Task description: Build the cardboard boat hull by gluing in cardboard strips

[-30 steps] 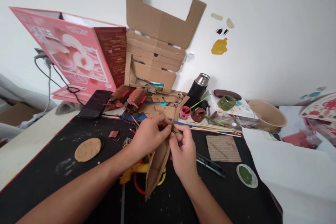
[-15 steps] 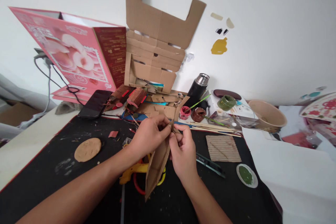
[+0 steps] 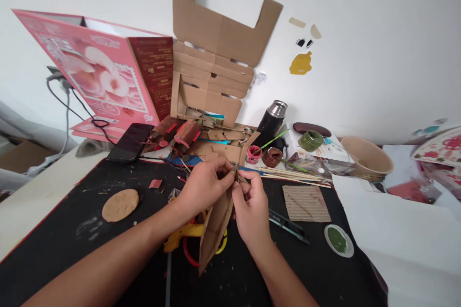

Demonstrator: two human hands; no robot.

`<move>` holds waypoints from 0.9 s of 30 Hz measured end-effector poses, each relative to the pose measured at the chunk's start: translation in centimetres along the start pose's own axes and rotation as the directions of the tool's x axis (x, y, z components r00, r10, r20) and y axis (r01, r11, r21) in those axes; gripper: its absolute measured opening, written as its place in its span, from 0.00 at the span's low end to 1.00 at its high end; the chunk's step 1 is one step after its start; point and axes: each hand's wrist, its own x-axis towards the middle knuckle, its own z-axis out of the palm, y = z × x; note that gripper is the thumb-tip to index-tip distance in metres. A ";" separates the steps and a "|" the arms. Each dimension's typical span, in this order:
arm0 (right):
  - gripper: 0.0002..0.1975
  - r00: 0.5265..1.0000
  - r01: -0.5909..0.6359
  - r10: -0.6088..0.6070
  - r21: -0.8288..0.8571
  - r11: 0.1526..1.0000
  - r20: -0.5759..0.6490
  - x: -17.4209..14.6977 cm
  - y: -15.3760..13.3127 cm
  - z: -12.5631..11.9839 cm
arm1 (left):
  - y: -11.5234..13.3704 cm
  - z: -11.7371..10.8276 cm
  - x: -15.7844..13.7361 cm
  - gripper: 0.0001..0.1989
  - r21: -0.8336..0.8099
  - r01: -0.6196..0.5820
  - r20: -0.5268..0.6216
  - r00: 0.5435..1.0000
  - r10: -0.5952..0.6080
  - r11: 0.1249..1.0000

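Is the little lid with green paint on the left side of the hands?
No, the lid with green paint lies on the black mat to the right of the right hand.

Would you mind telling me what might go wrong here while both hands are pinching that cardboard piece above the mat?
The left hand and right hand grip only the upper edge of the cardboard piece, so its hanging lower part might bend or crease. It hangs right over the yellow tool, which it may snag or nudge. The open red paint pot and brown paint pot stand just behind the hands; a forward swing may tip them.
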 end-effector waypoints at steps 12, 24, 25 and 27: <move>0.11 1.000 0.007 -0.006 -0.024 1.000 0.005 0.0 0.0 -0.1 | 0.1 0.1 0.1 0.04 -0.006 0.006 0.009 1.000 -0.006 1.000; 0.12 1.000 0.001 -0.001 -0.016 1.000 0.001 0.2 0.2 -0.1 | -0.2 0.2 0.1 0.05 -0.029 0.017 0.013 1.000 -0.017 0.999; 0.12 1.000 0.002 -0.002 -0.016 1.000 0.000 0.2 0.2 -0.1 | -0.2 0.2 0.1 0.05 -0.032 0.019 0.013 1.000 -0.018 0.999; 0.12 1.000 0.006 -0.006 -0.021 1.000 -0.001 0.1 0.2 -0.1 | -0.3 0.2 0.1 0.05 -0.029 0.016 0.009 1.000 -0.016 0.999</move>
